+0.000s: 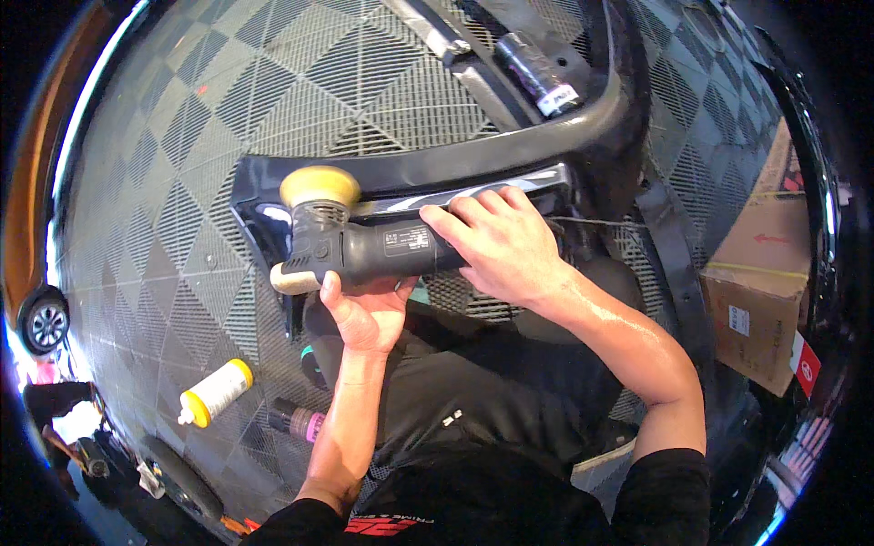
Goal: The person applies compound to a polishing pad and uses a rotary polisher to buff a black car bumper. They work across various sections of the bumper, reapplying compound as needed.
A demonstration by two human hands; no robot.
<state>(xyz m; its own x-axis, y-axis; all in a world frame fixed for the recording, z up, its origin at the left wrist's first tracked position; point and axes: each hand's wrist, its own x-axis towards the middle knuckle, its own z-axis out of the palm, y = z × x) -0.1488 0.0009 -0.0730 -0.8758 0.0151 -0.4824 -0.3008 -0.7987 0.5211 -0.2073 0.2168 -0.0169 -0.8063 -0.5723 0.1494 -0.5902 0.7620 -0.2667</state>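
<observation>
A black electric car polisher [386, 247] is held crosswise in both hands. My left hand [372, 314] cradles its head end from below, thumb up beside a tan cover [295, 278]; the fingers are mostly hidden behind the body. My right hand [502, 246] wraps over the rear of the body from above. The yellow pad [319, 185] points away from me and looks blurred. It stands over the left end of a glossy black car bumper [423, 167], and contact between them cannot be made out. A shiny trim strip [519, 185] runs along the bumper beside my right hand.
On the floor grating [198, 286] lie a white bottle with yellow ends [217, 392] and a dark bottle with a pink band [297, 420]. Another dark bottle [536, 72] rests beyond the bumper. At right stands a cardboard box [754, 321]; an orange car [34, 170] is far left.
</observation>
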